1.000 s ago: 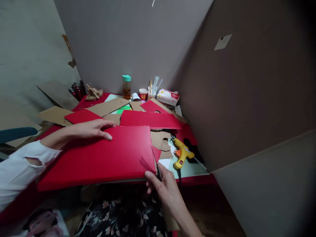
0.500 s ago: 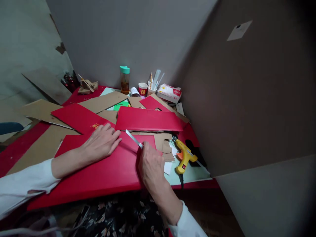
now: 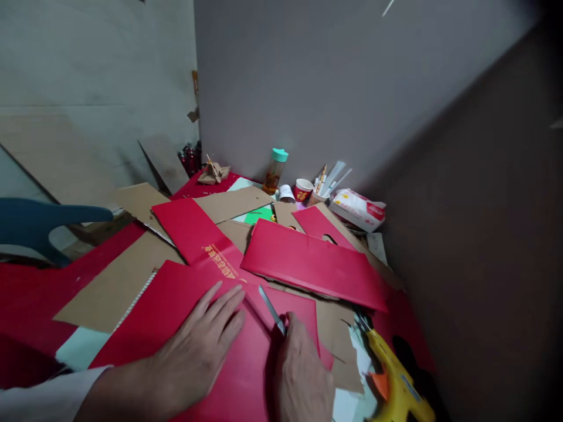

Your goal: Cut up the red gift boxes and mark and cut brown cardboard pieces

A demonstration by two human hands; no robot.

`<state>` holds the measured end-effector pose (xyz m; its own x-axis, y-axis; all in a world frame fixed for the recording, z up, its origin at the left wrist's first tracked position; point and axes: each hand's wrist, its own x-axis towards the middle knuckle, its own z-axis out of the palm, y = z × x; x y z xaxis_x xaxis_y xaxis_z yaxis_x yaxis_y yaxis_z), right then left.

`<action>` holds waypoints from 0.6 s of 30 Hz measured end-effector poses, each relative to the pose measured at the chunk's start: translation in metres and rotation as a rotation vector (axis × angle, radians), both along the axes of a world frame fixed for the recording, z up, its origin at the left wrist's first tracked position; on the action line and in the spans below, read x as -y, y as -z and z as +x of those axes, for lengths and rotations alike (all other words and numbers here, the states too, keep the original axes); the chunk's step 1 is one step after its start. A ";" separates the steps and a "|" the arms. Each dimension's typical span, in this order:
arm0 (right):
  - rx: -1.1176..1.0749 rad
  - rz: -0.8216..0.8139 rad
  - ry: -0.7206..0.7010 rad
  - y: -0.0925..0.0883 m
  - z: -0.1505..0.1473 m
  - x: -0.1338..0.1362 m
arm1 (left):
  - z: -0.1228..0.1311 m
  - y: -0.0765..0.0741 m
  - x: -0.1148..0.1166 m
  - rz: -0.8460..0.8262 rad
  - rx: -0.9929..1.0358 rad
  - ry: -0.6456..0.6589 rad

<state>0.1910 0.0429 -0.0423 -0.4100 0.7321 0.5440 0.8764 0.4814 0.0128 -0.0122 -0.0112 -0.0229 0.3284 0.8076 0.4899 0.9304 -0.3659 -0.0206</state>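
My left hand (image 3: 202,343) lies flat with its fingers spread on a large red cardboard sheet (image 3: 246,375). A box cutter (image 3: 272,310) is gripped in my right hand (image 3: 304,375), its long silver blade slanting up and left just over that sheet. My fingers hide the cutter's handle, and I cannot tell whether the blade touches the cardboard. Beyond both hands rests a folded red cardboard piece (image 3: 312,264) with a rough brown lower edge. To its left is another red panel (image 3: 187,225) with gold lettering.
A yellow glue gun (image 3: 398,384) lies right of my right hand. Along the back stand a teal-lidded bottle (image 3: 273,173), a red paper cup (image 3: 302,191), a cup of pens and sticks (image 3: 319,198) and a tissue pack (image 3: 358,208). Brown cardboard (image 3: 118,281) and a blue chair (image 3: 35,225) are leftward.
The view has swung left, so the table's things appear farther right and lower. My left hand's fingers now show more spread. The box cutter stays in my right hand.
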 end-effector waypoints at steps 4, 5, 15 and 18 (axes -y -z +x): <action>-0.043 -0.095 -0.041 0.008 0.003 -0.007 | -0.001 -0.010 -0.003 -0.049 0.004 -0.025; -0.061 -0.106 -0.054 0.008 0.004 -0.009 | -0.001 -0.011 -0.003 -0.043 0.012 -0.023; -0.005 -0.173 -0.008 -0.006 0.003 -0.007 | -0.006 -0.010 0.000 0.060 -0.016 -0.025; 0.009 -0.218 -0.044 -0.015 0.001 -0.006 | -0.013 -0.023 0.018 -0.107 -0.077 0.041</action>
